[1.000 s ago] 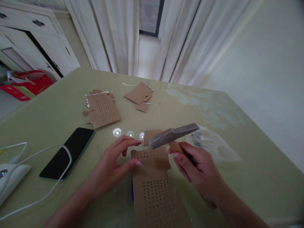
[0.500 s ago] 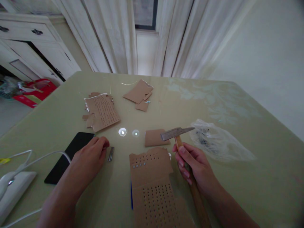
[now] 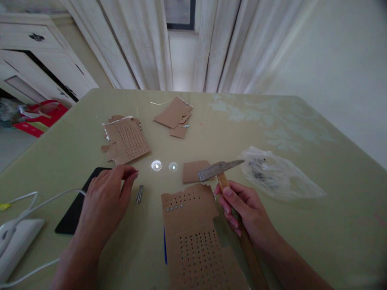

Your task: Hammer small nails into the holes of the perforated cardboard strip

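My right hand (image 3: 244, 211) grips the wooden handle of a hammer (image 3: 220, 170), its metal head held just above the table. In front of me lies a perforated cardboard piece (image 3: 193, 229) with a short row of nail heads near its top left. My left hand (image 3: 105, 197) hovers to the left of it, fingertips pinched together right beside a few loose nails (image 3: 139, 193) on the table. Whether a nail is between the fingers cannot be made out. A small plain cardboard scrap (image 3: 192, 171) lies under the hammer head.
A black phone (image 3: 75, 207) with a white cable (image 3: 45, 197) lies at the left, by a white device (image 3: 15, 241). More cardboard pieces (image 3: 127, 139) (image 3: 173, 114) sit further back. A clear plastic bag (image 3: 272, 173) lies at the right on the green table (image 3: 302, 133).
My left hand left the cardboard and moved left to the loose nails. The hammer swung back from over the cardboard and now stays raised at the right.
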`<move>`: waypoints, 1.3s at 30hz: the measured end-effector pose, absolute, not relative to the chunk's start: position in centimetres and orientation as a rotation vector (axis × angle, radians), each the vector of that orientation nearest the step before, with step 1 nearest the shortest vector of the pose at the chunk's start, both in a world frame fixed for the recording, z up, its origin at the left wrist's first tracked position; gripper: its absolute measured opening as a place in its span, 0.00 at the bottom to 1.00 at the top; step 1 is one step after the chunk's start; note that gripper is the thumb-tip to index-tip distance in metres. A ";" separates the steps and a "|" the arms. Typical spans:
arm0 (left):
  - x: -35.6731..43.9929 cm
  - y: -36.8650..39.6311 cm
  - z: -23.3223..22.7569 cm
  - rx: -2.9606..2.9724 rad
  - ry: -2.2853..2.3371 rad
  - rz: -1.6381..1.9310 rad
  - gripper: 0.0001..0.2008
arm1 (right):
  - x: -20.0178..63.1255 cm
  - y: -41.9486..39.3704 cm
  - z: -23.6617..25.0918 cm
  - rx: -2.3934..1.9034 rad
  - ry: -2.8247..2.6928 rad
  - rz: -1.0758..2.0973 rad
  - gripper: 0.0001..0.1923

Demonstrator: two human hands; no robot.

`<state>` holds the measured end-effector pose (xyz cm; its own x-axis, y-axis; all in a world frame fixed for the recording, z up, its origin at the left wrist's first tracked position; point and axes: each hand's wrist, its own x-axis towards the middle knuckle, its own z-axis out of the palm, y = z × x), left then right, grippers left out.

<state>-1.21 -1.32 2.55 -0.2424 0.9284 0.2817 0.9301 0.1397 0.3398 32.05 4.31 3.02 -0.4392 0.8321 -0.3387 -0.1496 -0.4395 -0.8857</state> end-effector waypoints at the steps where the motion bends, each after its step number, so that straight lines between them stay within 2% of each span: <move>1: -0.3 -1.4 2.8 -1.910 -2.332 -0.949 0.10 | 32.0 4.2 3.0 -1.073 -1.084 1.940 0.21; 3: 1.7 -1.7 3.2 -1.938 -2.212 -1.440 0.07 | 32.0 4.1 3.0 -1.064 -1.088 1.939 0.20; 5: 3.6 -2.1 3.2 -2.091 -2.027 -1.729 0.06 | 32.0 4.0 2.9 -1.058 -1.086 1.935 0.20; 8: 5.5 -2.3 3.2 -2.277 -1.849 -1.863 0.10 | 31.9 4.0 2.7 -1.051 -1.079 1.927 0.19; 11: 6.3 -2.0 3.2 -2.267 -1.909 -1.947 0.12 | 31.8 4.0 2.7 -1.047 -1.084 1.931 0.19; 23: 6.1 -1.3 3.1 -2.448 -1.782 -1.873 0.09 | 31.7 4.0 3.0 -1.037 -1.080 1.953 0.20; 39: 5.9 -1.2 2.9 -2.565 -1.774 -1.758 0.12 | 31.8 3.9 3.0 -1.044 -1.084 1.940 0.20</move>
<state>5.93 -1.20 2.87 0.0724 0.8849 0.4600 0.4679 -0.4375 0.7679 31.82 3.90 3.05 -0.4529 0.8337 -0.3160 -0.1675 -0.4277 -0.8883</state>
